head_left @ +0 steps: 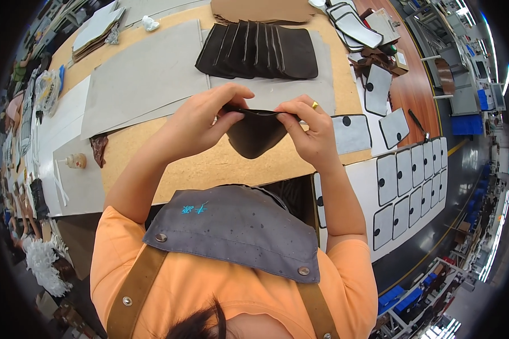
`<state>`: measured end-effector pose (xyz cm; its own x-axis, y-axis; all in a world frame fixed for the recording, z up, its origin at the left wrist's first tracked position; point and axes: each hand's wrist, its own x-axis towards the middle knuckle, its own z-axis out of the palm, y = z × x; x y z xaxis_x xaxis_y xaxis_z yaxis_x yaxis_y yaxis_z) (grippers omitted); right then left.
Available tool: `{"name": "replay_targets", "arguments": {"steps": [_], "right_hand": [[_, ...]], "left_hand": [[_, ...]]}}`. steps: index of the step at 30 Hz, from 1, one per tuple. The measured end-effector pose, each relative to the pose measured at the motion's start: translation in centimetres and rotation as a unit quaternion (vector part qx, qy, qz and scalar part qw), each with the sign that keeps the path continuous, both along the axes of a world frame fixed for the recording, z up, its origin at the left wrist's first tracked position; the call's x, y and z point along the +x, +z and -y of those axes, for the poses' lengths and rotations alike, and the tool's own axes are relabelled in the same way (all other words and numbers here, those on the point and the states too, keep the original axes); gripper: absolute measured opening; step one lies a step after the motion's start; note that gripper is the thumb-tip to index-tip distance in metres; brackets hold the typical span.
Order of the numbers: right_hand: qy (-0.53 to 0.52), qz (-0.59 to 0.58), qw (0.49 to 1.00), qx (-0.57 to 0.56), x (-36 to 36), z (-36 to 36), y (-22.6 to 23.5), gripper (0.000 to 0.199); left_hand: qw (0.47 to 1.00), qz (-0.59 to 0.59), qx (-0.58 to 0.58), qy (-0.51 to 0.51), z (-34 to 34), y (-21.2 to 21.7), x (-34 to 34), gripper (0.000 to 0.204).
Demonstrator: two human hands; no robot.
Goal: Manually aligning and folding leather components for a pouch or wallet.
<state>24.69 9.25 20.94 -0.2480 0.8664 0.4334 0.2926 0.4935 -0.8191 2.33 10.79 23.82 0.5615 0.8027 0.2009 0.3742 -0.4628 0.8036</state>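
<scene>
Bright even overhead light, soft shadows, floor glare right, strong fisheye edge bending.

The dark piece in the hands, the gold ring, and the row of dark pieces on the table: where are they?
dark piece (255, 135), head view, its hanging middle.
gold ring (314, 104), head view, on a right-hand finger.
row of dark pieces (260, 51), head view, middle of the overlapped row.

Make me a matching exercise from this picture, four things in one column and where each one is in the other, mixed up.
1. small dark brown leather piece
2. fanned row of dark brown leather pieces
3. gold ring
4. grey rounded panels with black dots

A. on the right hand
B. far side of the table, on a grey sheet
C. white surface at the right
D. pinched between the left hand and right hand

Pairs: 1-D, 2-B, 3-A, 4-C
</scene>
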Motion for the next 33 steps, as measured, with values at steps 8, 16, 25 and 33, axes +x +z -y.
{"name": "replay_targets", "arguments": {"steps": [8, 16, 25, 33], "right_hand": [[-0.044, 0.016, 0.998, 0.038, -0.3, 0.7, 0.3, 0.008], [-0.013, 0.033, 0.999, 0.037, 0.6, 0.8, 0.7, 0.008], [0.106, -0.021, 0.989, -0.097, 1.5, 0.7, 1.1, 0.008], [0.137, -0.055, 0.981, -0.126, 1.8, 0.6, 0.2, 0.009]], "left_hand": [[0.999, 0.01, -0.027, 0.032, -0.1, -0.4, 0.5, 0.012], [0.993, 0.051, -0.101, -0.021, -0.7, -0.6, 0.1, 0.007], [0.962, 0.127, -0.17, -0.174, -1.8, -0.5, 0.3, 0.01], [0.955, 0.142, -0.189, -0.181, -1.8, -0.7, 0.7, 0.01]]}}
